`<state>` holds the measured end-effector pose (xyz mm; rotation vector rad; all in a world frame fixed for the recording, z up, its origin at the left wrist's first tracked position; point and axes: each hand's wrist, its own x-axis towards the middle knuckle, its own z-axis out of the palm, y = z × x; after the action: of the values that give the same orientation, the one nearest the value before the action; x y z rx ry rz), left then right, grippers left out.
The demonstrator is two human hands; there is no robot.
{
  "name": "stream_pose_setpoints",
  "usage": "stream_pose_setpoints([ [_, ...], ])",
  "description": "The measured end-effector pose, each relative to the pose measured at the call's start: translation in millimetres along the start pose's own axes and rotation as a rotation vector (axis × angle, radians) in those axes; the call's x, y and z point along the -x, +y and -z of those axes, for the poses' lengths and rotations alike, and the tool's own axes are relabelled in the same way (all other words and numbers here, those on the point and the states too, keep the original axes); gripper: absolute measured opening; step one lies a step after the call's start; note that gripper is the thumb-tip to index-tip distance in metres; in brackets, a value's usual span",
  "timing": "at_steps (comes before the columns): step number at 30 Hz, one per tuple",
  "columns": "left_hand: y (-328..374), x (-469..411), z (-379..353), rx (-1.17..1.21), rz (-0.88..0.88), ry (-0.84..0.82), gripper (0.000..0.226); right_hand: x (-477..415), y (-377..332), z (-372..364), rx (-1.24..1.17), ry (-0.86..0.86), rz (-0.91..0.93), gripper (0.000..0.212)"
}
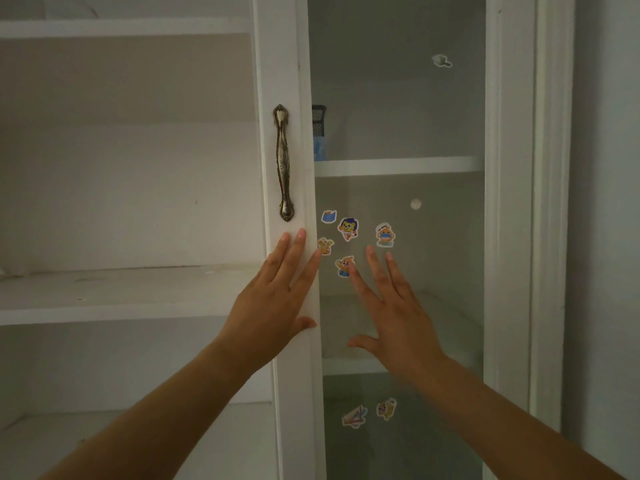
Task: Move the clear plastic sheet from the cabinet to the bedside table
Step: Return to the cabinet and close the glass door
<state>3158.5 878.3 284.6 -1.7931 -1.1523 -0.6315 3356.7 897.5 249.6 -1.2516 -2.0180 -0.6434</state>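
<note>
Setting: white cabinet in dim light, bare open shelves to the outside of the left grip and a door with a see-through pane ahead of both grips.
Left grip: released, fingers straight and spread, palm flat on the door's white stile just below the metal handle; it holds nothing.
Right grip: released, fingers fanned, at or just in front of the pane among the cartoon stickers; whether it touches the pane cannot be told.
Clear plastic sheet: not plainly readable; a pale glossy patch on the shelf behind the pane, just beyond the right grip's fingers, is my best guess for it. It is not in either grip.
Bedside table: out of view.
Other contents: dark mesh holder on the higher shelf, above the left grip's fingertips.
Likely handling: very light, thin and floppy, so it should sag if held by one corner; smooth, so probably slippery and prone to cling flat to the shelf.
Where to take hold: probably lift one edge to get fingers under, then pinch two opposite edges, one per grip, to keep it from folding or creasing.
Access: the door likely has to swing clear first, by its handle.
</note>
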Motion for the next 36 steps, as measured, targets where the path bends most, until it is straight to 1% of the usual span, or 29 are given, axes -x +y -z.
stream_pose_setpoints([
  [4, -3, -2, -2, -0.041, -0.011, -0.02, 0.112, -1, -1, 0, -0.014, 0.024, -0.006, 0.119],
  [10, 3, 4, 0, 0.01, 0.009, -0.015, 0.112, 1, 0, 0, 0.035, 0.034, 0.0, 0.12],
  [21, -1, 3, -7, 0.047, 0.017, -0.042, 0.11, -2, 1, -1, -0.001, 0.008, -0.007, 0.119],
  [23, 1, 0, -9, 0.065, 0.011, -0.078, 0.108, -5, 1, -4, 0.005, 0.011, -0.017, 0.119],
  [25, 2, -3, -10, 0.102, 0.025, -0.154, 0.103, -8, 0, -7, 0.018, 0.006, -0.032, 0.119],
  [28, 3, -6, -12, 0.106, 0.036, -0.181, 0.1, -10, 1, -10, 0.027, -0.001, -0.036, 0.12],
  [36, -1, -7, -19, 0.144, 0.031, -0.136, 0.102, -11, 1, -8, 0.027, -0.047, -0.026, 0.114],
])
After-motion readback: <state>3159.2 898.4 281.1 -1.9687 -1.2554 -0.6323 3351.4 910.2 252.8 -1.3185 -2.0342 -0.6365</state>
